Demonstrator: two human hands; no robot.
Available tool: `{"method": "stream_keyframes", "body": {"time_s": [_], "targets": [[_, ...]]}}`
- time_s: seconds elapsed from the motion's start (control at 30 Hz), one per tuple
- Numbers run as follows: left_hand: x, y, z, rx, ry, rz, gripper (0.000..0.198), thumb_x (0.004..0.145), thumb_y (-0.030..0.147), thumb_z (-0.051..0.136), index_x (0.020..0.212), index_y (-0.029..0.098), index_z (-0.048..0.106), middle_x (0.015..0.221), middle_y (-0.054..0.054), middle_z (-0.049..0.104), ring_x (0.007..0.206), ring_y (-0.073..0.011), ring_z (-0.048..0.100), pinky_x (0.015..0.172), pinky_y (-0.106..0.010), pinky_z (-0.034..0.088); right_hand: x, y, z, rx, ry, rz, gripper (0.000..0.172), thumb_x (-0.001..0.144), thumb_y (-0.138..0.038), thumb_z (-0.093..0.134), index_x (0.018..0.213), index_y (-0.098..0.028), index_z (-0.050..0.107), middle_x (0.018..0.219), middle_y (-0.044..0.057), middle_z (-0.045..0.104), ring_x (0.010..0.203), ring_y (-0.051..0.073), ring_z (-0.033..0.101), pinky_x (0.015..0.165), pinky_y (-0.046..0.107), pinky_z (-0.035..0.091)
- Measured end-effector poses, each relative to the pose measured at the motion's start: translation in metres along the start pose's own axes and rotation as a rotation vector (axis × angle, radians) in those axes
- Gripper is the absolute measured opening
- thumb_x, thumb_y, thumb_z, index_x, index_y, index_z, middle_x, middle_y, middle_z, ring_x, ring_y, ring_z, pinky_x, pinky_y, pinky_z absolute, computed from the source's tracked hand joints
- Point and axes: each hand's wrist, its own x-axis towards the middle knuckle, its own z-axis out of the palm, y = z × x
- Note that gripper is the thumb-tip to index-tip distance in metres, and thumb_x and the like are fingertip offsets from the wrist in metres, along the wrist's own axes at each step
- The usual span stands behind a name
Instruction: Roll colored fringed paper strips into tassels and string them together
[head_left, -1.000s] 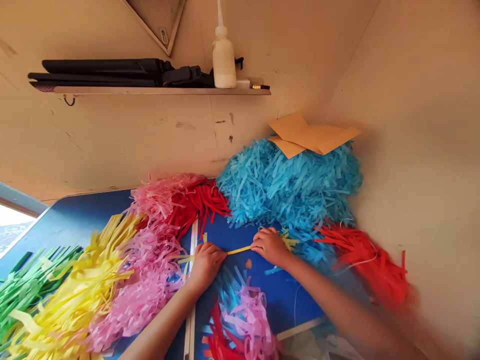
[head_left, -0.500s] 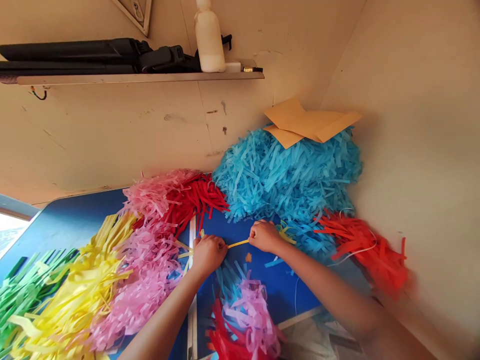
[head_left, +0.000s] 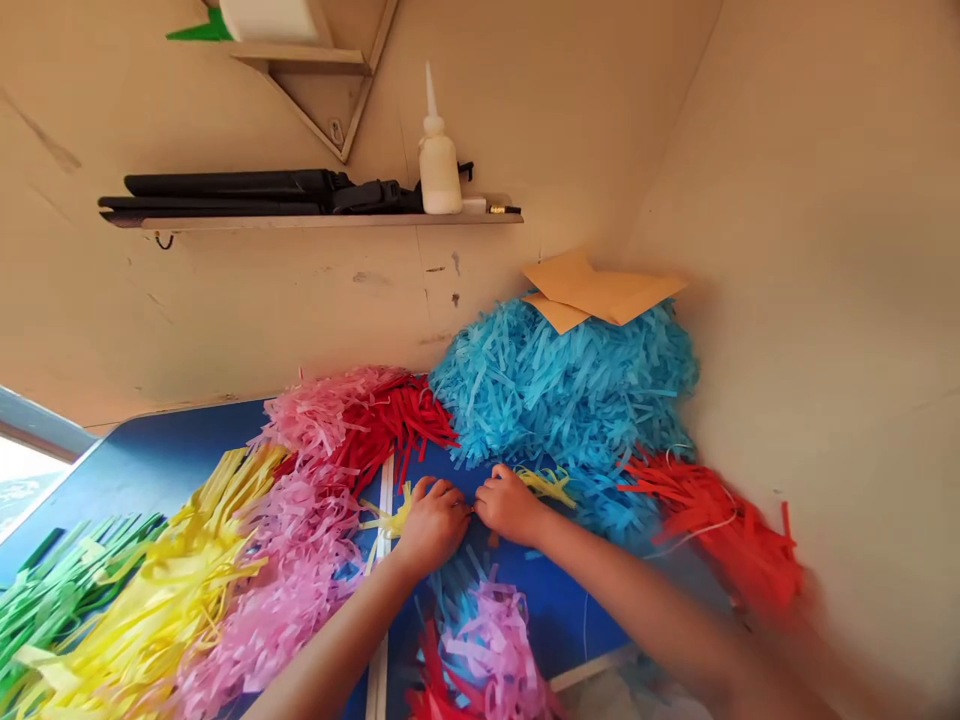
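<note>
My left hand [head_left: 435, 520] and my right hand [head_left: 508, 505] meet knuckle to knuckle over the blue table [head_left: 142, 465]. Both are closed on a yellow fringed paper strip [head_left: 551, 485], whose frayed ends stick out to the left and right of the hands. The short stretch of strip between them is hidden by the fingers. A big heap of blue paper fringe [head_left: 570, 380] lies just behind my hands, and a pink and blue tuft [head_left: 491, 640] lies just in front of them.
Fringe heaps cover the table: red [head_left: 390, 425] and pink [head_left: 300, 540] at centre left, yellow [head_left: 150, 600] and green [head_left: 52, 590] at far left, red [head_left: 720, 530] by the right wall. Brown cardboard [head_left: 592, 290] tops the blue heap. A shelf [head_left: 330, 220] carries a white glue bottle [head_left: 439, 165].
My hands have drawn together along the yellow strip: a second ago a length of it showed between them, now they touch. The view has tilted upward.
</note>
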Motion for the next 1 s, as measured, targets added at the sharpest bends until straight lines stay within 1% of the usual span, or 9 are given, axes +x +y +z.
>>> {"method": "stream_keyframes", "body": {"time_s": [0.13, 0.23, 0.3, 0.37, 0.43, 0.47, 0.57, 0.77, 1.0], "targets": [[-0.001, 0.003, -0.006, 0.02, 0.14, 0.006, 0.02, 0.092, 0.017, 0.054, 0.082, 0.021, 0.071, 0.081, -0.003, 0.072, 0.089, -0.0217, 0.062, 0.097, -0.048, 0.034, -0.001, -0.012, -0.007, 0.026, 0.094, 0.052, 0.02, 0.091, -0.014, 0.054, 0.078, -0.014, 0.069, 0.083, 0.009, 0.072, 0.081, 0.019, 0.063, 0.086, 0.039, 0.036], [-0.011, 0.008, -0.032, 0.006, 0.255, 0.041, 0.022, 0.094, 0.015, 0.051, 0.088, 0.024, 0.07, 0.083, 0.001, 0.074, 0.086, -0.0167, 0.066, 0.106, -0.047, 0.028, -0.011, -0.026, -0.025, 0.1, 0.189, 0.115, 0.018, 0.093, -0.019, 0.055, 0.088, -0.017, 0.072, 0.092, 0.007, 0.074, 0.084, 0.018, 0.065, 0.083, 0.035, 0.04], [-0.019, 0.015, -0.058, -0.015, 0.326, 0.113, 0.022, 0.095, 0.013, 0.051, 0.096, 0.026, 0.069, 0.086, 0.003, 0.075, 0.083, -0.013, 0.067, 0.11, -0.045, 0.026, -0.018, -0.033, -0.043, 0.367, 0.208, 0.132, 0.022, 0.095, -0.026, 0.053, 0.093, -0.019, 0.074, 0.096, 0.005, 0.075, 0.084, 0.017, 0.067, 0.076, 0.03, 0.044], [-0.024, 0.022, -0.084, -0.021, 0.386, 0.192, 0.022, 0.094, 0.011, 0.053, 0.099, 0.027, 0.068, 0.086, 0.003, 0.076, 0.081, -0.0122, 0.069, 0.109, -0.042, 0.027, -0.021, -0.037, -0.061, 0.838, 0.15, 0.144, 0.028, 0.093, -0.038, 0.056, 0.09, -0.019, 0.076, 0.087, 0.003, 0.076, 0.076, 0.017, 0.067, 0.067, 0.027, 0.046], [-0.025, 0.03, -0.101, -0.05, 0.447, 0.201, 0.02, 0.094, 0.012, 0.054, 0.099, 0.026, 0.067, 0.086, 0.003, 0.076, 0.079, -0.0126, 0.069, 0.107, -0.04, 0.032, -0.02, -0.039, -0.076, 1.278, 0.066, 0.181, 0.032, 0.083, -0.048, 0.067, 0.079, -0.017, 0.076, 0.072, 0.001, 0.073, 0.064, 0.015, 0.063, 0.061, 0.026, 0.045], [-0.025, 0.034, -0.106, -0.072, 0.485, 0.176, 0.017, 0.094, 0.014, 0.055, 0.097, 0.025, 0.068, 0.084, 0.002, 0.076, 0.076, -0.0127, 0.069, 0.105, -0.039, 0.034, -0.02, -0.041, -0.081, 1.406, 0.04, 0.205, 0.033, 0.077, -0.05, 0.072, 0.074, -0.017, 0.075, 0.067, 0.0, 0.07, 0.06, 0.014, 0.06, 0.059, 0.025, 0.044], [-0.026, 0.044, -0.109, -0.137, 0.591, 0.024, 0.01, 0.092, 0.02, 0.06, 0.088, 0.024, 0.068, 0.079, 0.002, 0.075, 0.07, -0.0131, 0.068, 0.095, -0.037, 0.042, -0.018, -0.052, -0.085, 1.58, 0.079, 0.263, 0.03, 0.066, -0.047, 0.08, 0.067, -0.018, 0.071, 0.059, -0.004, 0.063, 0.052, 0.009, 0.051, 0.054, 0.022, 0.038], [-0.036, 0.06, -0.093, -0.391, 0.625, -0.31, 0.016, 0.092, 0.031, 0.06, 0.087, 0.024, 0.073, 0.083, -0.003, 0.073, 0.077, -0.0178, 0.068, 0.072, -0.031, 0.052, -0.016, -0.076, -0.07, 1.656, 0.353, 0.345, 0.029, 0.07, -0.044, 0.077, 0.069, -0.018, 0.065, 0.056, -0.005, 0.059, 0.05, 0.009, 0.048, 0.052, 0.022, 0.036], [-0.044, 0.065, -0.088, -0.637, 0.602, -0.39, 0.014, 0.088, 0.032, 0.065, 0.085, 0.025, 0.077, 0.08, -0.003, 0.073, 0.073, -0.0164, 0.069, 0.066, -0.025, 0.055, -0.013, -0.093, -0.063, 1.69, 0.446, 0.32, 0.029, 0.071, -0.043, 0.08, 0.074, -0.019, 0.064, 0.065, -0.004, 0.059, 0.052, 0.009, 0.05, 0.052, 0.022, 0.04]]}}
